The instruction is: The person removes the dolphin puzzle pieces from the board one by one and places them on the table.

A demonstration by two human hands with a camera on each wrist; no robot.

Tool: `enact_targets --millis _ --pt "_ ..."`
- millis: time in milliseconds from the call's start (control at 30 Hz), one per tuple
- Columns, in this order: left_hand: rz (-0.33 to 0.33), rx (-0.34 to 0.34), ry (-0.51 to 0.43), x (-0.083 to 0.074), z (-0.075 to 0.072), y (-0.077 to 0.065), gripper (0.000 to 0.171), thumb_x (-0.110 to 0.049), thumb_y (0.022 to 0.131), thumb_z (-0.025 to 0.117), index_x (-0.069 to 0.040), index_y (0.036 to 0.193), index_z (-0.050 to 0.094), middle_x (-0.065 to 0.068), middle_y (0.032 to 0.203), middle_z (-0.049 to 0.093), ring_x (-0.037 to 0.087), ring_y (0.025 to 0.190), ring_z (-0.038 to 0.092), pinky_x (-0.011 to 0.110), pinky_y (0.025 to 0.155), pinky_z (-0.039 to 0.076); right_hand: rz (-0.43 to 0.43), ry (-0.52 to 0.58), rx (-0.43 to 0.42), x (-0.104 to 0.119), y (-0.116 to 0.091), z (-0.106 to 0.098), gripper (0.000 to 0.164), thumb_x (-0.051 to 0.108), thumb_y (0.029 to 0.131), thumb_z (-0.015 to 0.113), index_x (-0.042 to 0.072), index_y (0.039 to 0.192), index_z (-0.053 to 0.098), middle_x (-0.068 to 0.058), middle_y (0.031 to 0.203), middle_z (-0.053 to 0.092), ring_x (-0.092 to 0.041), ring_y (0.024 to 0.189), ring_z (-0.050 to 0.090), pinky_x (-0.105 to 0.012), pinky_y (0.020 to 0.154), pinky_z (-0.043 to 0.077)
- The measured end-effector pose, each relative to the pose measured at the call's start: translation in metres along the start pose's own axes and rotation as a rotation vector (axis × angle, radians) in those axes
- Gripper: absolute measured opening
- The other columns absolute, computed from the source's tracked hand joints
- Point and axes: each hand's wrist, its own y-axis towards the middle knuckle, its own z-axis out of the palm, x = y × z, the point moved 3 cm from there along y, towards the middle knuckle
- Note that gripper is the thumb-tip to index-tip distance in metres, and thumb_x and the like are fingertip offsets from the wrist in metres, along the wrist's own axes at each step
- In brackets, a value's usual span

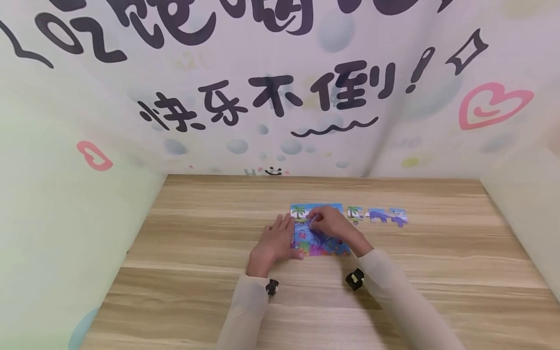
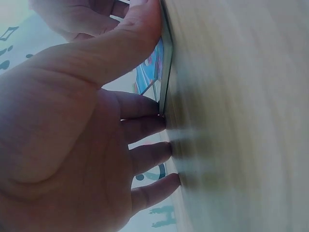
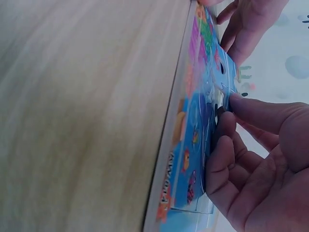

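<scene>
three loose pieces point(image 1: 377, 215) lined up on the table point(image 1: 188, 291), puzzle board point(image 1: 316, 251) just beside, left hand point(image 1: 274, 240) relaxed against its edge, right hand point(image 1: 333, 225) kinda blocking the middle, pinching another piece point(image 3: 226, 100)

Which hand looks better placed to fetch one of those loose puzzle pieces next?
Probably the right hand, once free: it's nearer the three loose pieces right of the puzzle board, though it now pinches another piece. The left hand rests at the board's left edge.
</scene>
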Motion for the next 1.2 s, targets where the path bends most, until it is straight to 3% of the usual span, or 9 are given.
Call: enact_targets --millis 267,433,567,833,1000,1200 --pt "0.005 0.004 -0.001 0.0025 -0.0005 0.0005 0.084 -0.049 0.098 0.056 -0.005 0.159 0.017 0.010 0.167 0.011 0.028 0.154 0.007 0.052 0.121 0.020 0.011 0.025 -0.009 0.0008 -0.0011 -0.0009 0.019 0.010 0.093 0.065 0.006 0.109 0.073 -0.006 0.086 0.069 -0.014 0.066 0.054 -0.026 0.060 0.045" --pt "0.000 -0.002 -0.008 0.0008 -0.0010 0.0006 0.083 -0.045 0.098 0.058 -0.004 0.158 0.018 0.011 0.167 0.011 0.029 0.154 0.008 0.052 0.121 0.021 0.007 0.032 -0.021 0.0007 -0.0017 -0.0019 0.020 0.012 0.093 0.066 0.005 0.110 0.074 -0.007 0.090 0.071 -0.014 0.070 0.056 -0.026 0.065 0.047" --pt "-0.001 -0.011 -0.002 -0.0002 -0.0010 0.0015 0.083 -0.044 0.097 0.059 -0.003 0.158 0.019 0.012 0.166 0.013 0.030 0.154 0.009 0.052 0.120 0.022 0.014 0.050 -0.032 0.0004 -0.0018 -0.0019 0.020 0.012 0.094 0.067 0.005 0.111 0.074 -0.005 0.084 0.068 -0.013 0.065 0.052 -0.026 0.060 0.044" --pt "-0.023 -0.006 -0.004 -0.0007 0.0006 0.0041 0.085 -0.044 0.096 0.061 -0.004 0.158 0.019 0.011 0.166 0.012 0.030 0.154 0.009 0.052 0.120 0.022 0.034 0.065 -0.018 -0.0006 -0.0009 -0.0035 0.013 0.011 0.095 0.066 0.003 0.097 0.076 -0.004 0.080 0.068 -0.015 0.068 0.052 -0.025 0.062 0.044" --pt "-0.037 0.003 0.004 0.0019 0.0056 0.0090 0.087 -0.045 0.096 0.061 -0.006 0.159 0.016 0.010 0.167 0.010 0.029 0.154 0.006 0.052 0.121 0.020 0.022 0.092 -0.002 -0.0020 -0.0003 -0.0032 0.017 0.011 0.097 0.063 0.004 0.085 0.073 0.001 0.067 0.056 -0.013 0.062 0.046 -0.025 0.059 0.040" --pt "-0.041 -0.001 -0.003 -0.0016 0.0032 0.0065 0.085 -0.042 0.096 0.062 -0.005 0.158 0.019 0.010 0.167 0.012 0.029 0.154 0.008 0.052 0.121 0.020 0.037 0.140 0.007 -0.0044 -0.0001 -0.0027 0.020 0.009 0.098 0.060 0.003 0.084 0.073 0.002 0.063 0.050 -0.013 0.059 0.043 -0.025 0.057 0.038"
